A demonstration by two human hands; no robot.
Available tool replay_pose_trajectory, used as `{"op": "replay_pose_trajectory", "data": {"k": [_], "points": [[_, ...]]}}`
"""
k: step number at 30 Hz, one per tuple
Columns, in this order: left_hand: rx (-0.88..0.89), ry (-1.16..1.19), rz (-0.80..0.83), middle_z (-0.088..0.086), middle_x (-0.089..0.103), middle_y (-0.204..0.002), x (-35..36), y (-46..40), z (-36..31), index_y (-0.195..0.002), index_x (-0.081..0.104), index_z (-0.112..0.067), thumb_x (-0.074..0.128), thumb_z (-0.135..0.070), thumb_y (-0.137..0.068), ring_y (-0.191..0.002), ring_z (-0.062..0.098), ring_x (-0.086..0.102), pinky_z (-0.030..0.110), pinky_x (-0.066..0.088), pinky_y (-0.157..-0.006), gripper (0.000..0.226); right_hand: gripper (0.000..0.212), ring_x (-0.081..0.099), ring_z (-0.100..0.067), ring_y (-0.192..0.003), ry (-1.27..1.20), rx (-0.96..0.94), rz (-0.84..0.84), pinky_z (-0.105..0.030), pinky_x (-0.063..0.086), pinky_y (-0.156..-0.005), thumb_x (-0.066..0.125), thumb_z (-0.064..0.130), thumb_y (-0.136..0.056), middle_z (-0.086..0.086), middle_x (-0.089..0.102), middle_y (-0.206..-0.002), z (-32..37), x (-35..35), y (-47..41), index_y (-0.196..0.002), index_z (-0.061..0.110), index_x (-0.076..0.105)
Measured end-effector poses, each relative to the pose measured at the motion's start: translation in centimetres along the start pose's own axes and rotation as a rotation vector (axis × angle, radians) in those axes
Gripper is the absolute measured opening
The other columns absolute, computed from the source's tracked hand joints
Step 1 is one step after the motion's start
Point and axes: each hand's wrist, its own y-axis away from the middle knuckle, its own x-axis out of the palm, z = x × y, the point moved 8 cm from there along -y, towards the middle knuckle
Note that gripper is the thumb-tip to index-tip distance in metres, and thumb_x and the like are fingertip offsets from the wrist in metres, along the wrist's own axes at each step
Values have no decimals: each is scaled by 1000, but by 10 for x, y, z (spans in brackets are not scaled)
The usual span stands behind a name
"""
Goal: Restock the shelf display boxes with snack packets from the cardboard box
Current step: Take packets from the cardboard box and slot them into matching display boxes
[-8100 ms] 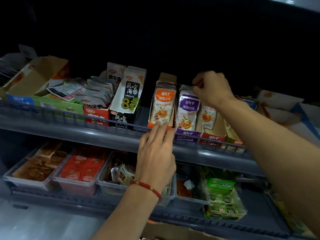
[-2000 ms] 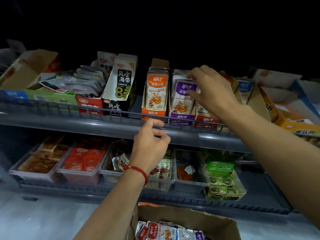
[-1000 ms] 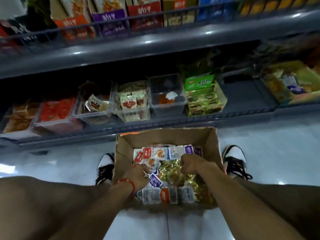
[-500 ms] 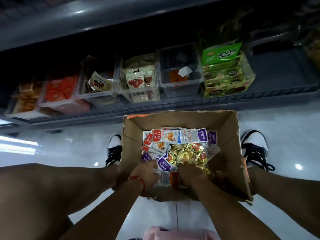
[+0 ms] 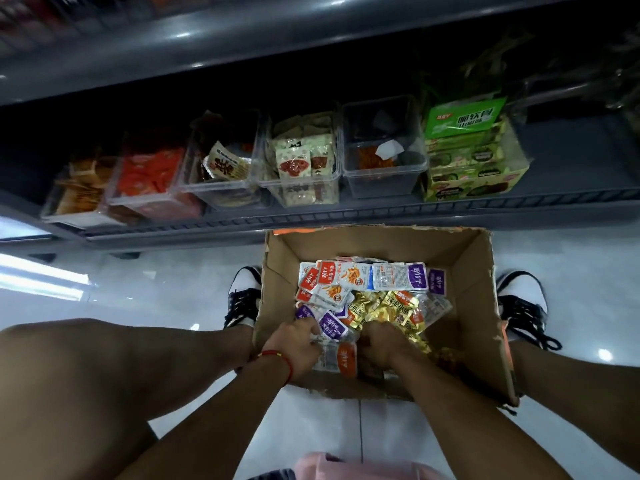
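Note:
An open cardboard box [image 5: 464, 268] stands on the floor between my feet. It holds a loose pile of snack packets: orange-and-white ones [image 5: 341, 275], purple-and-white ones [image 5: 398, 277] and small gold-wrapped ones [image 5: 388, 308]. Both hands are inside the box at its near side. My left hand [image 5: 298, 344], with a red string on the wrist, curls its fingers on purple packets [image 5: 331, 323]. My right hand [image 5: 381, 344] is knuckles up, its fingers dug into the gold packets and hidden. An orange packet [image 5: 346, 358] lies between the hands.
The lower shelf [image 5: 311, 216] carries several clear bins of snacks and a green display box [image 5: 474, 161]. The grey edge of the upper shelf [image 5: 242, 39] runs across the top. My sneakers [image 5: 519, 306] flank the box on a glossy white floor; my bare knee [image 5: 86, 375] fills the left.
Both hands left the upper shelf's display boxes and went down into the cardboard box. In the last half second they stay at its near side, fingers closing into the packets.

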Motion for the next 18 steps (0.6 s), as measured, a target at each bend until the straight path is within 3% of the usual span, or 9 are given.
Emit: {"op": "replay_pose_trajectory", "data": {"k": [3,6,10,14,16,18], "points": [[-3,4,-21,6,65,-129,-4,6,-2,-123,60,-24,62,-24,-93,-116,25,62,32,52,-97,29,5,65,-23,-99,-139,26,18,-35,54,-89,69,23,-91,-5,70,-106,0,-9,7,-91,19,66],[9,6,-24,5,65,-129,-7,11,-5,-122,59,-25,67,-27,-91,-116,24,62,33,53,-97,31,12,64,-16,-95,-311,64,-9,-31,53,-88,73,17,-90,0,70,-98,-3,-29,15,-80,21,66],[90,27,-21,6,63,-133,-11,17,-20,-129,55,-25,70,-21,-88,-117,24,62,33,52,-98,43,6,64,-13,-89,-510,50,16,-33,54,-84,77,18,-88,1,71,-95,-8,-63,37,-85,13,75],[104,356,16,1,55,-142,-13,18,-27,-150,37,-28,77,-19,-85,-120,16,60,29,53,-99,77,6,65,-11,-110,-652,-38,48,-36,50,-100,80,29,-86,7,75,-109,-7,-90,64,-90,25,77],[156,477,122,-4,53,-142,-9,18,-33,-150,36,-41,85,-18,-77,-118,12,61,30,54,-99,91,9,68,-11,-108,-691,-72,72,-33,54,-91,79,28,-87,7,76,-106,0,-97,71,-93,22,76],[203,466,154,-7,57,-134,-10,17,-38,-140,46,-49,90,-22,-70,-117,12,60,35,55,-99,87,13,69,-13,-105,-732,-76,73,-31,57,-80,78,24,-88,3,77,-104,5,-100,72,-98,16,75]]}}
